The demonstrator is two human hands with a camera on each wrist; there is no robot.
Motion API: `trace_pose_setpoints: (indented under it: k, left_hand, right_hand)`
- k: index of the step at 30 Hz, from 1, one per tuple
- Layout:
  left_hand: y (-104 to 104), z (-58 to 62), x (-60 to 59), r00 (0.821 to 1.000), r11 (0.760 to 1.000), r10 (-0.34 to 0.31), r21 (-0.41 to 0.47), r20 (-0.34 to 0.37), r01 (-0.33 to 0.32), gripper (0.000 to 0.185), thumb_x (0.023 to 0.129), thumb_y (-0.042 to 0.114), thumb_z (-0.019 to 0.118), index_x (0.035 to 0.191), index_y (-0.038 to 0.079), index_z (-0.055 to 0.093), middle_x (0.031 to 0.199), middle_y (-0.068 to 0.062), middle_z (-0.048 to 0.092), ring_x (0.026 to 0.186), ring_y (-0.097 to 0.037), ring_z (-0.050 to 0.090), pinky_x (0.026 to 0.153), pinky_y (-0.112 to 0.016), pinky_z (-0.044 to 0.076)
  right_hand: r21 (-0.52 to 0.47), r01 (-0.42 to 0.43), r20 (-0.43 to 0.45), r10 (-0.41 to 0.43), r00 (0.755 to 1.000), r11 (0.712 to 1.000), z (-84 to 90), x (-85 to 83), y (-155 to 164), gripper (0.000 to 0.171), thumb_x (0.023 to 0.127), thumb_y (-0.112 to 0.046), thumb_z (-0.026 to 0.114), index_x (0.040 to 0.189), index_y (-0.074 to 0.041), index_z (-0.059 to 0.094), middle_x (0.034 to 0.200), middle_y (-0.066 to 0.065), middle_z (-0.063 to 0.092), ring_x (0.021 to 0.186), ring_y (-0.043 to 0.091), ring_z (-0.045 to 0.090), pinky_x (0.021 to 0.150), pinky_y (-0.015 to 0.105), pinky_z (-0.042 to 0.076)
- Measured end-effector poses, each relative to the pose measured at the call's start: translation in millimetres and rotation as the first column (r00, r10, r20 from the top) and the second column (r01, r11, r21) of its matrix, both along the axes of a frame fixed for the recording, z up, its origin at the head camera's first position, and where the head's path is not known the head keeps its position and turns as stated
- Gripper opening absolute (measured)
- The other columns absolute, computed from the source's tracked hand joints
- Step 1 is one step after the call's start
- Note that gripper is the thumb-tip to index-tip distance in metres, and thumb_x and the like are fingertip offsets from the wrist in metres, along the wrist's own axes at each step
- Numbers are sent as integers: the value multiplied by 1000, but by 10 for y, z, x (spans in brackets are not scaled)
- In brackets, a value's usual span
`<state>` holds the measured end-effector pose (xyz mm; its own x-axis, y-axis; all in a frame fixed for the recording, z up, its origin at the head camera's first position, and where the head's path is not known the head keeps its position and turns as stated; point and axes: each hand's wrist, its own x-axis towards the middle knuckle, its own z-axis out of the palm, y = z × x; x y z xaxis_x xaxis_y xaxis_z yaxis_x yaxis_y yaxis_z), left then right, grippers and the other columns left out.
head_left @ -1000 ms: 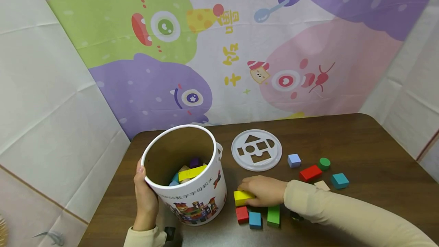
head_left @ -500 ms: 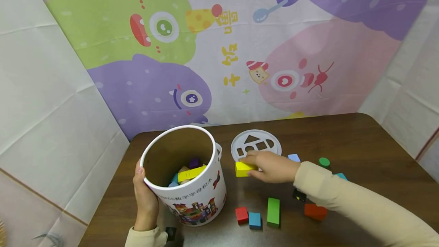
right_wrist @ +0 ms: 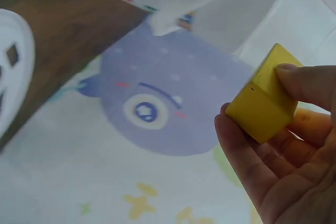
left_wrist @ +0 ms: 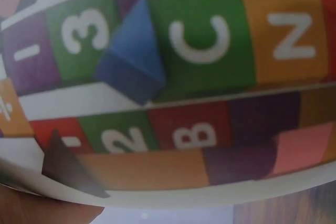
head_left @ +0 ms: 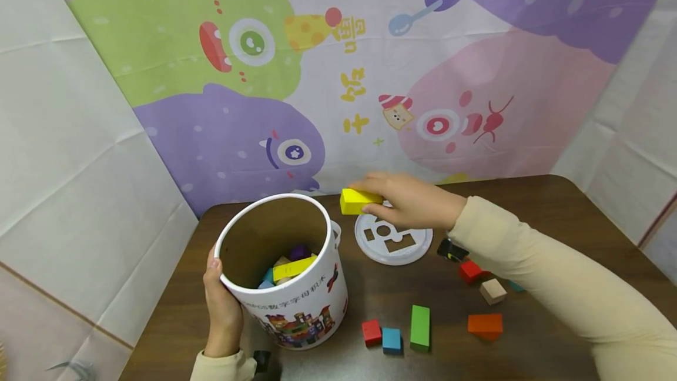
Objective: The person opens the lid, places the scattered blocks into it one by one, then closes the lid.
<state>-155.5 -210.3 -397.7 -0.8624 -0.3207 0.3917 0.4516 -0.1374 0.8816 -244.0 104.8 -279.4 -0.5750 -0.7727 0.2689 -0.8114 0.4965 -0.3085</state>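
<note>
The right hand (head_left: 409, 201) pinches a yellow block (head_left: 358, 200) between thumb and fingers and holds it up in the air, above the lid (head_left: 392, 241) near the back edge of the table (head_left: 555, 216) and just beside the tub (head_left: 285, 269). The left hand (head_left: 222, 304) curls its fingers round the tub's side, thumb on the rim, near the table's left edge. Inside the tub lie some blocks, with a long yellow one (head_left: 294, 266) on top.
</note>
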Motion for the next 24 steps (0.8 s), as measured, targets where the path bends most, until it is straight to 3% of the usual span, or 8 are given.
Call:
trace_pose_setpoints:
  k: [5, 9, 15, 24]
  left_hand:
    - [-8, -10, -4, 1000, 1000, 3, -5, -1, -3, 53, 100, 32, 22, 141, 9, 46, 129, -3, 53, 119, -19, 49, 99, -32, 40]
    - [-11, -16, -6, 1000, 1000, 5, -10, 4, -5, 53, 100, 32, 22, 142, 8, 44, 130, -3, 53, 120, -19, 48, 99, -32, 40]
    - [-14, -15, -6, 1000, 999, 25, -28, 9, -25, 53, 99, 32, 22, 140, 9, 47, 128, -2, 54, 118, -18, 50, 98, -31, 41]
    - [-28, -29, -3, 999, 997, 47, -62, 27, -46, 53, 100, 34, 22, 141, 10, 47, 129, -1, 53, 119, -17, 47, 97, -31, 39]
  right_hand:
    - [-8, -68, -18, 68, 998, 998, 200, -23, -270, 40, 96, -19, 62, 134, -7, 57, 112, 4, 62, 91, 15, 54, 85, 31, 50]
    - [34, -100, -25, 101, 995, 994, 262, -45, -526, 37, 96, -21, 62, 132, -11, 59, 115, 2, 63, 95, 15, 54, 89, 30, 48]
    - [138, -165, 17, 164, 986, 977, 208, -53, -913, 37, 96, -21, 61, 131, -8, 59, 111, 4, 63, 93, 16, 54, 88, 29, 46]
    - [317, -198, 137, 162, 977, 927, 21, -25, -1332, 41, 96, -21, 60, 135, -9, 56, 128, 3, 63, 111, 15, 57, 104, 28, 43]
